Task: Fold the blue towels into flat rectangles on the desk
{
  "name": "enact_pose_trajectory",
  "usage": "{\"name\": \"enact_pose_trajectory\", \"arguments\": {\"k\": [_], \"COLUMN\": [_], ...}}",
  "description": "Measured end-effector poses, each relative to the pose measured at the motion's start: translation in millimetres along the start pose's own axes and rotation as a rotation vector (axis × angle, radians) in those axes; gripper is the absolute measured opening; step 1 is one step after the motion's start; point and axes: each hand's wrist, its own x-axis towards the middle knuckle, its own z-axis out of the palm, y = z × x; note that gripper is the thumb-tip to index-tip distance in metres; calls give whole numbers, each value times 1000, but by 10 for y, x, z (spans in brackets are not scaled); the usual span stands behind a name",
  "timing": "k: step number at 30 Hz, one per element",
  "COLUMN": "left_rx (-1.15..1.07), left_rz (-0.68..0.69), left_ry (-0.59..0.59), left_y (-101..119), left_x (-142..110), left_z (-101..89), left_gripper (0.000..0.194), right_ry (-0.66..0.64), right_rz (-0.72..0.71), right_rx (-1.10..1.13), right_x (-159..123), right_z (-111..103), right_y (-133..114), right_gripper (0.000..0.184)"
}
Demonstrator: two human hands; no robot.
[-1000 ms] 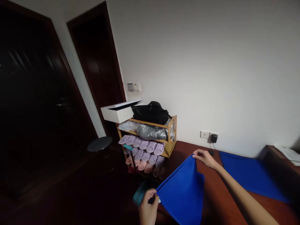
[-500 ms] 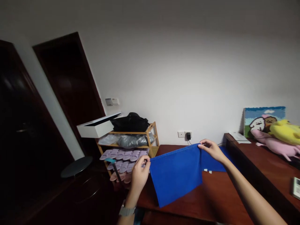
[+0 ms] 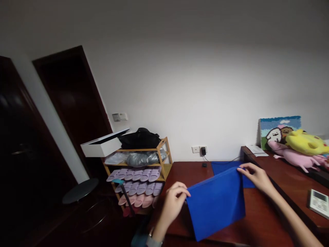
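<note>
At six o'clock, nearest: grey band (image 3: 154,242) on left wrist, partly cut off by lower edge of view. Just above, left hand (image 3: 175,202), thumb and fingers drawn together in a pinch on upper near corner of blue fabric piece (image 3: 217,204). Fabric at five o'clock, hanging in front of reddish-brown tabletop (image 3: 185,171); upper edge stretched between the hands, climbing toward four o'clock, lower part loose. Hard to tell whether touching tabletop below. At four o'clock, right hand (image 3: 254,175), likewise nearly closed, pinching opposite upper corner.

Farther out at four o'clock: white device with grey screen (image 3: 319,202), lying on raised brown ledge (image 3: 282,175). Second blue piece (image 3: 219,168) flat on tabletop, partly hidden behind held one.

Toward eight o'clock: dark round stool (image 3: 81,190); near it, wooden rack (image 3: 167,168) with rows of purple slippers (image 3: 133,174), pink slippers (image 3: 139,200) below. On top of rack, black bag (image 3: 140,139) beside white box (image 3: 99,150).

Toward three o'clock, on ledge: pink plush toy (image 3: 290,156) under yellow plush toy (image 3: 305,142), picture panel (image 3: 280,122) behind.

Farthest: pale wall (image 3: 180,85) at twelve, black plug (image 3: 203,151) in socket at four.
</note>
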Motion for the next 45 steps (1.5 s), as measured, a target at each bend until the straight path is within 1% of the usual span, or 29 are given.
{"name": "enact_pose_trajectory", "arguments": {"k": [3,5,7,9,10,12,13,15,17,19,20,21,22,23,24,25,27,28,30,32,33,35,37,41,45], "left_rx": [-39,-96,-167,-238,-268,-295,-286,-228,-157,-92,-55,-13,30,71,107,134,160,167,180,204,216,228,226,249,383], "left_rz": [-63,-89,-109,-129,-142,-177,-202,-274,-366,-451,-490,-524,-556,-583,-603,-614,-612,-607,-595,-597,-606,-626,-631,-578,-486], "left_ry": [-148,-207,-221,-193,-168,-111,-81,-16,45,93,111,123,130,132,129,125,120,118,115,110,106,99,98,110,74], "left_y": [205,281,261,121,5,-318,-519,-982,-1488,-1980,-2205,-2408,-2586,-2737,-2861,-2957,-3077,-3107,-3122,-3104,-3092,-3073,-3068,-3103,-3181], "left_x": [-164,-227,-255,-268,-277,-311,-339,-415,-520,-653,-727,-802,-875,-944,-1004,-1053,-1115,-1129,-1130,-1116,-1110,-1112,-1138,-1245,-1292], "left_z": [277,445,575,658,682,701,699,675,635,583,554,523,492,461,434,410,379,373,373,380,384,386,385,387,371], "left_gripper": [27,26,24,22,23,25,28,32,35,35,32,29,27,25,23,23,23,24,25,25,24,23,23,24,20], "right_ry": [61,75,76,56,37,-55,-125,-301,-399,-499,-550,-593,-628,-651,-664,-667,-644,-615,-516,-457,-445,-446,-461,-492,-539], "right_rz": [114,169,191,164,138,93,83,88,89,83,76,75,76,81,91,105,145,170,213,248,254,236,214,231,257], "right_rx": [-100,-109,-88,-81,-91,-135,-157,-192,-177,-143,-122,-106,-96,-93,-98,-108,-160,-207,-376,-496,-530,-554,-556,-560,-576], "right_x": [-49,-6,104,270,365,552,632,729,704,527,383,206,2,-224,-464,-713,-1215,-1457,-1892,-2227,-2346,-2486,-2519,-2478,-2473], "right_z": [-212,-267,-197,28,202,667,952,1599,2285,2909,3163,3363,3502,3579,3594,3555,3358,3226,2956,2736,2655,2555,2523,2533,2502], "right_y": [216,313,370,404,417,430,427,400,344,274,241,215,200,202,223,269,437,555,827,1088,1193,1329,1365,1270,1195], "right_gripper": [59,59,58,54,51,44,39,30,23,21,22,24,26,28,30,33,40,44,51,58,60,61,61,61,64]}}
